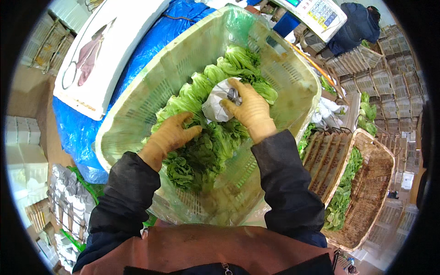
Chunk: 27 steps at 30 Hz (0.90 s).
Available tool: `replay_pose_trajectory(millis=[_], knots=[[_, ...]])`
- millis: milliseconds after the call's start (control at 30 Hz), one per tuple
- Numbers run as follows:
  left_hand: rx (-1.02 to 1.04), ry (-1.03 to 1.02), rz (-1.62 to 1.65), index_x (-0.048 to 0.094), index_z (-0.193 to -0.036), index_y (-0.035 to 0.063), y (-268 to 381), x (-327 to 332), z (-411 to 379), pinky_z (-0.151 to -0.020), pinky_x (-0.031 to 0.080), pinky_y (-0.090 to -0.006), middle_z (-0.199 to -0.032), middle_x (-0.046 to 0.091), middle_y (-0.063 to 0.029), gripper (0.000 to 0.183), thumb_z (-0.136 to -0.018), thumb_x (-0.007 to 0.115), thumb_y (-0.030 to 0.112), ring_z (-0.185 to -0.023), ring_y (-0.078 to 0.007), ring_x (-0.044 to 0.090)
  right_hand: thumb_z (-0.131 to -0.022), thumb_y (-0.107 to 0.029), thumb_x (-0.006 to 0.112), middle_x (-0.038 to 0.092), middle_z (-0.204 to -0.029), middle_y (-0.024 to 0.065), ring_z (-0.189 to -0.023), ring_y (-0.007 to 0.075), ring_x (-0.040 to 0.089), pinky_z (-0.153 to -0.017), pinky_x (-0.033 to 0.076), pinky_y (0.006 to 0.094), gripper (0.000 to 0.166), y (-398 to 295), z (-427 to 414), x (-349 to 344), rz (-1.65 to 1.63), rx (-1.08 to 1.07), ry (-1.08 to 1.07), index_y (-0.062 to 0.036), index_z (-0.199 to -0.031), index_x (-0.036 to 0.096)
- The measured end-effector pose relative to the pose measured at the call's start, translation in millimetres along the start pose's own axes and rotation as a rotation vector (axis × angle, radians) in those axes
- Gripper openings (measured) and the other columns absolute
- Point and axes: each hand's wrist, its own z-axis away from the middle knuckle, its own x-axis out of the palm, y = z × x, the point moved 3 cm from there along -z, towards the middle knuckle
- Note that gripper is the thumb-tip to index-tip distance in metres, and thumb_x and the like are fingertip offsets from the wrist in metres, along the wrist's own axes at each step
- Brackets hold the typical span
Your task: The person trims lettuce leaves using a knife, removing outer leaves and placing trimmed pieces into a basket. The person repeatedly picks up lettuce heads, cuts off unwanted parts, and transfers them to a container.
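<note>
Before me is a large pale plastic crate (137, 90) with slotted walls, partly lined with clear green-tinted film. Rows of green leaf lettuce (220, 144) lie inside it. My right hand (252, 108), in a stained tan glove, grips the right side of a white-wrapped bundle (215, 103) with thumb and fingers. The bundle, crumpled and with a dark patch near the fingertips, sits on top of the lettuce; what it wraps is hidden. My left hand (172, 135), gloved alike, hovers at the lettuce left of the bundle, thumb and fingers apart and holding nothing.
A white foam slab (120, 41) bearing a mauve cloth (90, 60) lies on blue sheeting (137, 62). A digital scale (316, 17) stands at upper right, near a person in dark clothing (357, 27). A brown crate (371, 185) with greens is at right.
</note>
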Motion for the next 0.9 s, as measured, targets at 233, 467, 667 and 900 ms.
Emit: replay_pose_trajectory(millis=[233,467,667,900], knots=[[0.54,0.31,-0.232,0.045,-0.15,0.0051,38,29,-18,-0.115,0.04,-0.0407,-0.146,0.052,-0.0243,0.086,-0.077,0.085,0.03,-0.136,-0.0343,0.05,-0.088,-0.014,0.072,0.06,-0.141,0.0188,-0.125,0.0337,0.062,-0.107,0.048,0.0401,0.068,12,27,34,-0.318,0.008,0.312,-0.0114,-0.151,0.046],[0.538,0.407,-0.204,0.04,-0.153,0.0031,46,17,-13,-0.117,0.037,-0.0404,-0.151,0.048,-0.0225,0.088,-0.079,0.085,0.022,-0.141,-0.0338,0.046,-0.095,-0.02,0.071,0.066,-0.131,0.0175,-0.111,0.0278,0.066,-0.09,0.054,0.0333,0.06,28,114,-51,-0.676,0.173,0.53,-0.0006,-0.148,0.048],[0.601,0.382,-0.198,0.043,-0.153,0.0043,96,9,58,-0.118,0.035,-0.0417,-0.154,0.046,-0.0197,0.078,-0.083,0.077,0.013,-0.143,-0.0308,0.044,-0.1,-0.026,0.067,0.076,-0.105,0.0049,-0.057,0.0064,0.06,-0.049,0.046,0.0217,0.046,22,286,-58,-1.456,0.608,0.204,-0.0032,-0.139,0.058],[0.775,0.234,-0.346,0.042,-0.152,-0.0006,164,117,109,-0.122,0.026,-0.0437,-0.154,0.046,-0.023,0.077,-0.08,0.069,0.007,-0.145,-0.0364,0.04,-0.101,-0.02,0.065,0.075,-0.112,0.0099,-0.076,0.0134,0.07,-0.065,0.057,0.0267,0.037,90,409,-37,-1.671,0.69,-0.261,-0.0015,-0.133,0.062]])
